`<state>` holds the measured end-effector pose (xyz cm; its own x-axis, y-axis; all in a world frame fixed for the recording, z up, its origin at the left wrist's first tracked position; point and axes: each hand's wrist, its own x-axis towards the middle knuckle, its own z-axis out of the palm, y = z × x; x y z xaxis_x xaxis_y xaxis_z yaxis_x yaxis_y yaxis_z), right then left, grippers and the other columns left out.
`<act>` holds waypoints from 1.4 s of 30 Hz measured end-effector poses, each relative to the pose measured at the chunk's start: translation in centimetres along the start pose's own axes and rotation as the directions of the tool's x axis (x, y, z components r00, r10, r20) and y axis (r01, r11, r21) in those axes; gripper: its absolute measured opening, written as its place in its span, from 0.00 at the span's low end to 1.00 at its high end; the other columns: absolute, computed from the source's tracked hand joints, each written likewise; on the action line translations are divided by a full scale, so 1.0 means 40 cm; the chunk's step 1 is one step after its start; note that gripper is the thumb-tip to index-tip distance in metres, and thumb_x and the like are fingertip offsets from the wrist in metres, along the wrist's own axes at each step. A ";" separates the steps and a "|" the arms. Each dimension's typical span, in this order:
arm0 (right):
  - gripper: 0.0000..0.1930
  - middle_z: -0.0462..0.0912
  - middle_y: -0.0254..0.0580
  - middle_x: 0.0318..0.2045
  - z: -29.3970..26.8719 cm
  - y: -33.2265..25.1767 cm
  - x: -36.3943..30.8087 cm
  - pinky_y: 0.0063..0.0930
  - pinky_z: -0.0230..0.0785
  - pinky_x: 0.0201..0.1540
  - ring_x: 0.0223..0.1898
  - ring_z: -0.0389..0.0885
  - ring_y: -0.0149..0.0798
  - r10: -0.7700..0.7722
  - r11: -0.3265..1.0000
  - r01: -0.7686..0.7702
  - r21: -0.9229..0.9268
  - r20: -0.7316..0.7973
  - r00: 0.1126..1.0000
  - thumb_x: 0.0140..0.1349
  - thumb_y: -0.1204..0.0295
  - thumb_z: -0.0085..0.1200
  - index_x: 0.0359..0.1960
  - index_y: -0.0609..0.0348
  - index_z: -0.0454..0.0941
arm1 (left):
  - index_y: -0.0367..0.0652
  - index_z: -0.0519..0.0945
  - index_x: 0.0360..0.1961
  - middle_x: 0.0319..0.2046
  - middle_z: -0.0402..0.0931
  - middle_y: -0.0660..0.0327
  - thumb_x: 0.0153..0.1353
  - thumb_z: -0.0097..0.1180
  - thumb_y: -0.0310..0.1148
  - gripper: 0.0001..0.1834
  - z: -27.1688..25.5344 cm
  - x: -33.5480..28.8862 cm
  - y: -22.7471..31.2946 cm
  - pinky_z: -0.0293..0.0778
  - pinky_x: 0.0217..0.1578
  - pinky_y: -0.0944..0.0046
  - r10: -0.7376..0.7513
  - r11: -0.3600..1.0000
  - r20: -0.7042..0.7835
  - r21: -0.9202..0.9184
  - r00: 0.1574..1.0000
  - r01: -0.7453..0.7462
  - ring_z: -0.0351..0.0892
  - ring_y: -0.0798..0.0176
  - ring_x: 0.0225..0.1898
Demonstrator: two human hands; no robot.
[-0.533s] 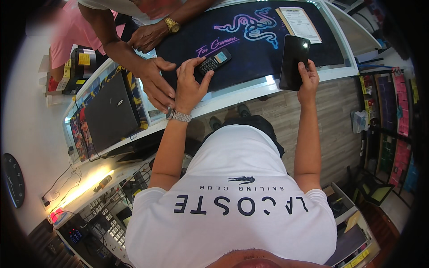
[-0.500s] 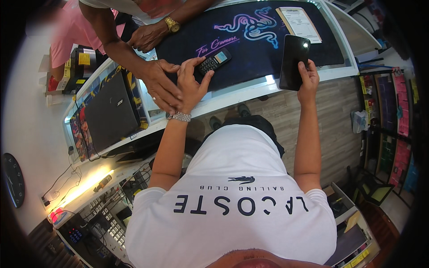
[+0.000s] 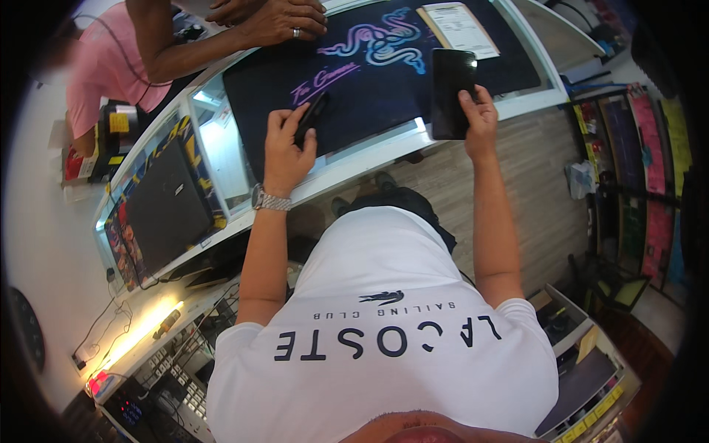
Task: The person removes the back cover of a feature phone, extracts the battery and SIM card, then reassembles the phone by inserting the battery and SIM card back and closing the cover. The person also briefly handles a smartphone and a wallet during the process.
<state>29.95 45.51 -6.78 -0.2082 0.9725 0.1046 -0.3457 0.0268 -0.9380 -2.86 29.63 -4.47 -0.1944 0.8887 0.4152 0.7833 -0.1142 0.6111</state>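
Mat (image 3: 369,92) covers most of counter (image 3: 532,105); clipboard (image 3: 461,31) at its far edge, laptop (image 3: 164,207) to the left. Co-worker's hand (image 3: 286,21) now rests by the mat's far edge, off the left wrist. Keypad phone (image 3: 313,118), earlier face-up on the mat, is now tilted edge-on, grasped by the left hand (image 3: 290,151); whether it touches the mat, I cannot tell. Right hand (image 3: 480,122) grips black phone (image 3: 449,96), thumb on its front. Both forearms reach forward, well apart.
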 end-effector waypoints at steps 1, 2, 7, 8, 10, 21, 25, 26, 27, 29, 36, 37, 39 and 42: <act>0.12 0.85 0.34 0.40 -0.003 0.005 0.004 0.16 0.74 0.41 0.38 0.81 0.21 -0.018 1.000 0.018 -0.024 0.011 1.000 0.73 0.70 0.60 0.52 0.63 0.78 | 0.36 0.82 0.56 0.43 0.73 0.52 0.64 0.64 0.27 0.19 0.004 -0.001 0.005 0.78 0.38 0.59 -0.003 1.000 -0.017 -0.015 1.000 0.003 0.79 0.54 0.39; 0.12 0.85 0.34 0.40 -0.010 0.008 0.007 0.16 0.74 0.42 0.39 0.81 0.21 -0.031 0.999 0.032 -0.039 0.030 0.999 0.73 0.70 0.60 0.52 0.63 0.77 | 0.35 0.83 0.54 0.42 0.74 0.52 0.65 0.64 0.29 0.17 0.012 0.000 0.010 0.78 0.37 0.59 -0.012 1.000 -0.036 -0.020 0.999 0.011 0.79 0.54 0.37; 0.13 0.86 0.35 0.42 -0.004 0.006 0.007 0.16 0.74 0.43 0.39 0.82 0.22 -0.022 1.000 0.022 -0.014 0.005 1.000 0.73 0.69 0.61 0.52 0.63 0.78 | 0.34 0.83 0.49 0.34 0.80 0.56 0.70 0.62 0.33 0.13 0.018 0.001 -0.023 0.77 0.35 0.61 -0.068 0.994 -0.111 -0.088 0.991 0.059 0.80 0.60 0.32; 0.13 0.86 0.35 0.42 -0.002 -0.002 0.003 0.17 0.74 0.43 0.39 0.82 0.22 -0.003 1.000 0.003 0.003 -0.003 1.000 0.73 0.69 0.61 0.52 0.63 0.78 | 0.34 0.84 0.49 0.33 0.81 0.56 0.71 0.61 0.33 0.13 0.021 0.001 -0.035 0.76 0.34 0.62 -0.090 0.990 -0.153 -0.117 0.984 0.072 0.81 0.61 0.31; 0.13 0.86 0.36 0.42 -0.014 0.003 -0.001 0.17 0.74 0.43 0.40 0.82 0.23 0.019 1.000 -0.019 0.013 -0.015 1.000 0.73 0.69 0.61 0.52 0.63 0.78 | 0.32 0.82 0.50 0.38 0.85 0.58 0.74 0.58 0.33 0.13 0.028 -0.004 -0.063 0.81 0.41 0.68 -0.372 0.823 -0.144 -0.508 0.917 0.254 0.86 0.67 0.38; 0.11 0.86 0.38 0.43 0.006 -0.008 -0.003 0.22 0.79 0.45 0.42 0.84 0.28 0.012 0.999 -0.013 -0.048 -0.010 1.000 0.73 0.68 0.60 0.51 0.60 0.78 | 0.29 0.69 0.57 0.50 0.80 0.38 0.74 0.46 0.24 0.13 -0.036 0.007 -0.118 0.86 0.54 0.50 -0.605 0.221 -0.065 -0.971 0.794 0.089 0.86 0.43 0.50; 0.11 0.86 0.38 0.44 -0.004 0.003 0.001 0.23 0.79 0.44 0.42 0.84 0.29 -0.004 0.998 0.004 -0.063 -0.014 1.000 0.74 0.68 0.59 0.51 0.60 0.78 | 0.30 0.69 0.56 0.50 0.80 0.39 0.75 0.47 0.24 0.12 -0.038 0.012 -0.116 0.85 0.55 0.52 -0.624 0.221 -0.064 -0.970 0.779 0.097 0.87 0.45 0.50; 0.11 0.86 0.38 0.44 -0.007 0.005 0.002 0.23 0.79 0.44 0.42 0.84 0.29 -0.003 0.998 0.002 -0.059 -0.015 1.000 0.74 0.68 0.59 0.51 0.60 0.78 | 0.30 0.69 0.56 0.50 0.80 0.39 0.75 0.47 0.25 0.12 -0.036 0.014 -0.117 0.85 0.55 0.52 -0.618 0.230 -0.070 -0.968 0.783 0.095 0.87 0.45 0.50; 0.11 0.86 0.38 0.44 -0.003 0.001 0.001 0.23 0.79 0.44 0.42 0.84 0.29 0.001 0.999 -0.002 -0.054 -0.017 1.000 0.74 0.68 0.59 0.51 0.60 0.78 | 0.30 0.70 0.56 0.50 0.80 0.39 0.75 0.47 0.25 0.12 -0.036 0.013 -0.118 0.85 0.55 0.52 -0.613 0.241 -0.076 -0.966 0.786 0.095 0.87 0.46 0.50; 0.10 0.86 0.37 0.44 0.003 -0.007 -0.002 0.23 0.78 0.46 0.43 0.84 0.28 0.016 0.998 -0.016 -0.053 -0.002 1.000 0.74 0.69 0.58 0.51 0.60 0.78 | 0.31 0.70 0.56 0.50 0.81 0.40 0.75 0.47 0.25 0.12 -0.034 0.011 -0.120 0.85 0.54 0.53 -0.611 0.255 -0.084 -0.962 0.787 0.095 0.87 0.46 0.50; 0.09 0.85 0.36 0.43 0.010 -0.007 -0.004 0.23 0.78 0.47 0.43 0.84 0.28 0.010 0.999 -0.009 -0.032 0.004 1.000 0.74 0.70 0.57 0.51 0.58 0.78 | 0.31 0.70 0.56 0.50 0.81 0.42 0.75 0.49 0.26 0.12 -0.031 0.012 -0.125 0.86 0.54 0.53 -0.608 0.278 -0.089 -0.955 0.789 0.107 0.87 0.48 0.50; 0.09 0.85 0.36 0.43 0.009 -0.007 -0.005 0.24 0.77 0.47 0.43 0.84 0.28 0.010 0.999 -0.010 -0.031 0.003 1.000 0.74 0.70 0.57 0.51 0.58 0.78 | 0.31 0.70 0.56 0.49 0.81 0.42 0.75 0.49 0.26 0.12 -0.032 0.013 -0.124 0.86 0.54 0.53 -0.608 0.280 -0.091 -0.954 0.789 0.106 0.87 0.48 0.50; 0.09 0.85 0.36 0.44 0.007 -0.007 -0.005 0.24 0.77 0.47 0.43 0.84 0.28 0.014 0.999 -0.014 -0.030 0.004 1.000 0.74 0.70 0.57 0.51 0.59 0.78 | 0.31 0.71 0.56 0.49 0.82 0.42 0.75 0.49 0.26 0.12 -0.033 0.014 -0.121 0.86 0.54 0.53 -0.617 0.279 -0.086 -0.954 0.782 0.114 0.87 0.48 0.50; 0.09 0.85 0.35 0.44 0.005 -0.003 -0.002 0.24 0.77 0.48 0.43 0.84 0.28 0.002 0.999 -0.002 -0.046 0.001 1.000 0.74 0.70 0.57 0.51 0.59 0.78 | 0.31 0.71 0.56 0.50 0.82 0.42 0.75 0.49 0.26 0.12 -0.033 0.014 -0.122 0.86 0.54 0.53 -0.613 0.284 -0.088 -0.952 0.785 0.115 0.87 0.48 0.50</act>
<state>29.84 45.38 -6.63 -0.2097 0.9724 0.1026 -0.3026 0.0353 -0.9525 -7.59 30.10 -6.33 -0.6846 0.7289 0.0108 -0.3620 -0.3527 0.8629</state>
